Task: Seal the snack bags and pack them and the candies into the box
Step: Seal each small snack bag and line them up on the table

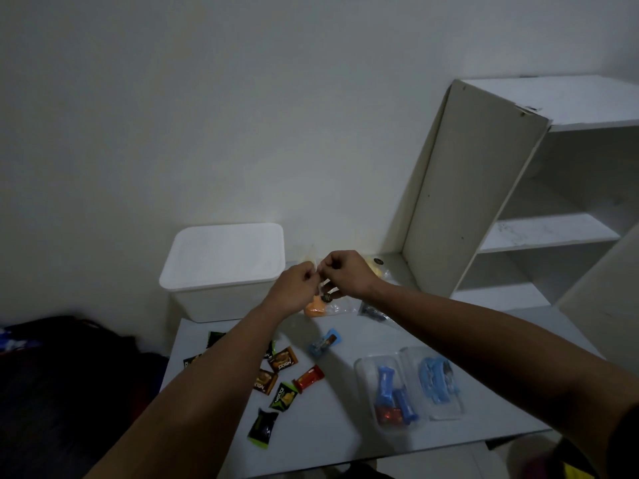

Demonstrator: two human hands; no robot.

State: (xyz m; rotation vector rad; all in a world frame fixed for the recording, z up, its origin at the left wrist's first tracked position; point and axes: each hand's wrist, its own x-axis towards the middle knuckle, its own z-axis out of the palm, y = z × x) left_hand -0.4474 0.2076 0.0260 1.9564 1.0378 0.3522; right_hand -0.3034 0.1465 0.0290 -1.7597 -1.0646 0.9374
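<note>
My left hand (298,284) and my right hand (345,271) meet above the table's back edge, both pinching the top of a clear snack bag (320,271) held upright between them. Its orange contents (314,307) show below my hands. A second clear bag with yellow snacks (377,267) lies behind my right wrist. The white box (224,271) stands at the back left with its lid on. Several wrapped candies lie on the table: brown ones (283,359), green and black ones (283,395), a red one (308,378) and a blue one (324,342).
A clear plastic tray (408,388) at the front right holds blue clips and blue and red candies. A small dark packet (373,311) lies near my right forearm. A white shelf unit (501,209) stands at the back right. Dark cloth (69,357) lies left of the table.
</note>
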